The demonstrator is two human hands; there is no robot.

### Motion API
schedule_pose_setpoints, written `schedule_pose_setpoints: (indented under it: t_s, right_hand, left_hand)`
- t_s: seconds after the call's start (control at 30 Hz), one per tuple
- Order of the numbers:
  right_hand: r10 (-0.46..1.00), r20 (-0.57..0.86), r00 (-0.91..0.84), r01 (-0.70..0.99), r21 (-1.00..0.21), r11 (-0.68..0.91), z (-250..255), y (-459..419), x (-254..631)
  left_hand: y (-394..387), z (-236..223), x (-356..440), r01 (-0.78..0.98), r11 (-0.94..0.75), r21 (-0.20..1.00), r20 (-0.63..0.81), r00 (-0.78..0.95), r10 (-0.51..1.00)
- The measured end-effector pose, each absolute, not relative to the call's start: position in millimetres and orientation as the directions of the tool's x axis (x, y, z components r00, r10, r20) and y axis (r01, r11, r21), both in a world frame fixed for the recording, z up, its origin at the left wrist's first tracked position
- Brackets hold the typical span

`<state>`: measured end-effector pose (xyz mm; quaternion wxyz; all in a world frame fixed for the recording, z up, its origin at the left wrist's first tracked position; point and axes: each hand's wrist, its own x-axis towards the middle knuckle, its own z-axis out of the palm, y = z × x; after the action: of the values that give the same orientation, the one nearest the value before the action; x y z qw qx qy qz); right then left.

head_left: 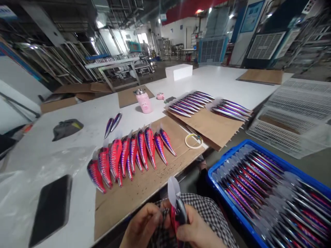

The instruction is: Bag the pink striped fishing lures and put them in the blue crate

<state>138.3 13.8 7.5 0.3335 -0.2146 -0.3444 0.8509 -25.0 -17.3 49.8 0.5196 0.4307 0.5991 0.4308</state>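
In my right hand [195, 225] is a fishing lure [180, 212], dark and silver on one side and red on the other, with a clear lip pointing up. The hand wraps round its body above my lap. Just left of the lure, my left hand [144, 222] has its thumb and fingers pinched together; what they hold, if anything, is too small to make out. A row of red and purple fishing lures [133, 153] lies on the cardboard [121, 206] in front of me, some overlapping. Two purple lures [113, 124] rest behind that row.
A blue crate [219, 193] full of lures stands at the right. More lures [192, 103] lie on a farther cardboard sheet [207, 129]. Also on the table are a white ring [186, 142], a pink bottle [144, 102], a phone [51, 208] and a dark bag [67, 128]. White plastic baskets [279, 134] stand beyond.
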Motion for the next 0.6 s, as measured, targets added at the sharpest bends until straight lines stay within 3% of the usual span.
schedule_pose_setpoints:
  t_s: [0.17, 0.37, 0.47, 0.6]
  right_hand:
    - [0.737, -0.113, -0.667, -0.537, -0.613, -0.580, 7, 13, 132]
    - [0.760, -0.107, -0.641, -0.545, -0.634, -0.549, 3, 12, 134]
    - [0.777, -0.122, -0.618, -0.492, -0.710, -0.503, -2, 10, 135]
    - [0.813, -0.110, -0.572, -0.423, -0.809, -0.408, -3, 8, 134]
  left_hand:
    - [-21, 38, -17, 0.001, 0.219, 0.976, -0.216, -0.164, 0.962]
    - [-23, 31, -8, -0.138, 0.160, 0.977, -0.189, -0.230, 0.955]
    - [-22, 28, -15, 0.087, 0.024, 0.996, -0.001, -0.258, 0.966]
    - [-15, 21, -31, 0.475, -0.212, 0.854, 0.236, 0.010, 0.972]
